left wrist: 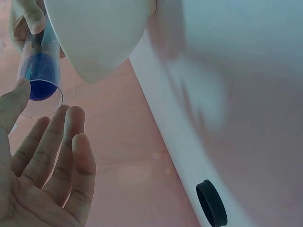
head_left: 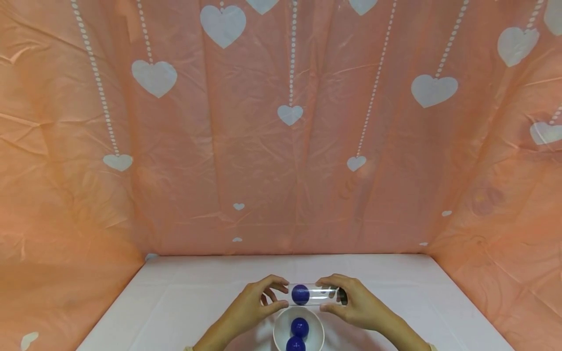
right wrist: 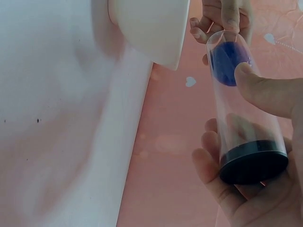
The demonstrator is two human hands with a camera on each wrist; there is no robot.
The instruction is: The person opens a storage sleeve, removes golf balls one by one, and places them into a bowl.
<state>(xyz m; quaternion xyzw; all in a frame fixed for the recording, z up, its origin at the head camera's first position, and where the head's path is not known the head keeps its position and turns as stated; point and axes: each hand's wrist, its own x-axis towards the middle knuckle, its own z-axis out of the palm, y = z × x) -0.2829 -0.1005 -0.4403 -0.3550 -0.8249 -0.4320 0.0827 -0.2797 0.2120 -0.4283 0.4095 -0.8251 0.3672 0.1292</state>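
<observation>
A clear cylindrical tube (head_left: 325, 294) lies sideways above a white bowl (head_left: 276, 336). Inside it, a dark blue ball (head_left: 300, 295) sits near its uncapped left end, and a black cap (right wrist: 254, 163) closes the other end. My right hand (head_left: 353, 300) grips the tube near this cap, thumb in front and fingers behind. Around the uncapped end, my left hand (head_left: 259, 302) has thumb and loosely spread fingers at the rim; firm contact cannot be told. Two more dark blue balls, one higher (head_left: 300, 327) and one lower (head_left: 296, 344), rest in the bowl.
Another black cap (left wrist: 211, 203) lies on the white tabletop (head_left: 197, 278), seen in the left wrist view. Behind and at both sides hangs an orange-pink sheet (head_left: 263, 170) with white hearts. The bowl's lower part is cut off in the head view.
</observation>
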